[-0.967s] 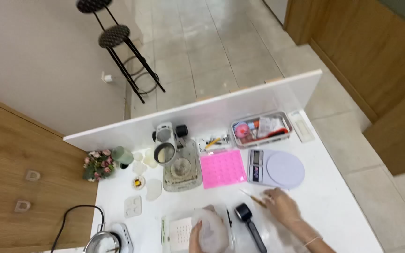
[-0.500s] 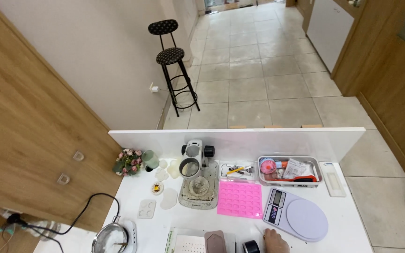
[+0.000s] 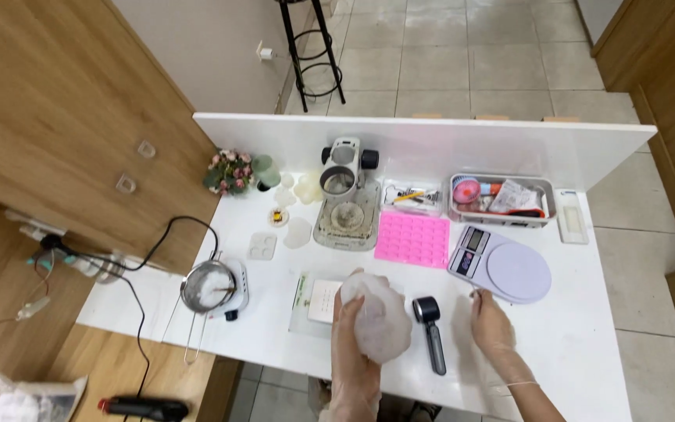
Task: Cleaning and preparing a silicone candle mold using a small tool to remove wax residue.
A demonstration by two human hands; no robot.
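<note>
Head view looks down on a white worktop (image 3: 611,344) that fills the lower middle of the frame. At the lower left of the frame a metal strainer (image 3: 206,286) sits on a small white hotplate (image 3: 236,293), with a black cable (image 3: 158,250) running off to the left. Toward the upper left of the worktop stands a small bunch of pink flowers (image 3: 228,172). A little right of it a small white mould (image 3: 262,245) lies flat. Near the bottom centre a flat packet (image 3: 318,301) lies on the worktop, and the left hand (image 3: 353,344), in a thin clear glove, rises over it with its fingers clamped around a crumpled whitish plastic bag (image 3: 376,316), which is held just above the packet. Above that, in the centre of the frame, a white stereo microscope (image 3: 347,187) stands on its base. Just right of the bag lies a black-handled scoop (image 3: 431,332). A pink silicone mould (image 3: 414,239) lies flat above it. Further right the gloved right hand (image 3: 492,324) rests on the worktop, fingers together and holding nothing, its fingertips near the edge of a lilac kitchen scale (image 3: 501,266). At the upper right a tray of supplies (image 3: 501,200) sits against the white back panel (image 3: 431,141).
</note>
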